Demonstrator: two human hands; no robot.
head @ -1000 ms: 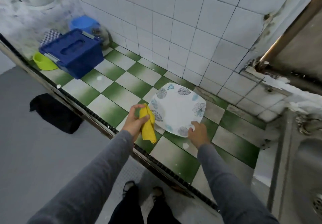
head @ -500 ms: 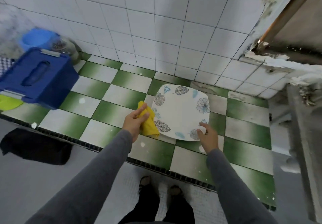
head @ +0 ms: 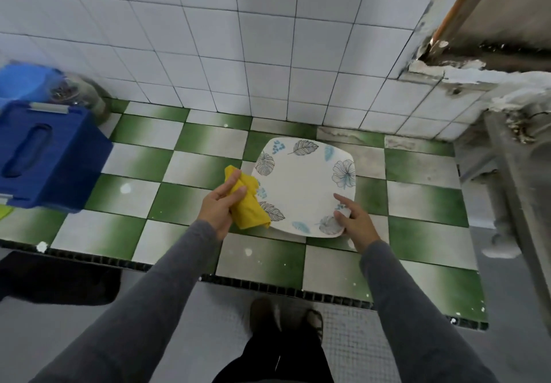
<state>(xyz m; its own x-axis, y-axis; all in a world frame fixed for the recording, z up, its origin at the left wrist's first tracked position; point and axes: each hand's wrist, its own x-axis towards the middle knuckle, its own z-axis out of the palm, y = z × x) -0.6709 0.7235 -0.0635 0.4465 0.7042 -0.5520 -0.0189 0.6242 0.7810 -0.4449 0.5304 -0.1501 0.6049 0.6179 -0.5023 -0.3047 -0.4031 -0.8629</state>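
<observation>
Two hands were in view, the left hand (head: pixel 219 208) and the right hand (head: pixel 354 221). There was one plate (head: pixel 304 186), one yellow cloth (head: pixel 249 208), one dark blue box (head: pixel 44 156) at the left, one black mat (head: pixel 56 278) near left, and two shoes (head: pixel 262 314).

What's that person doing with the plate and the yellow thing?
A person is wiping a square white plate printed with leaves and flowers. Their left hand grips a bunched yellow cloth against the plate's left edge, and their right hand holds its near right corner. It all happens over a green-and-white checked counter, with a blue lidded box off to the left.
</observation>
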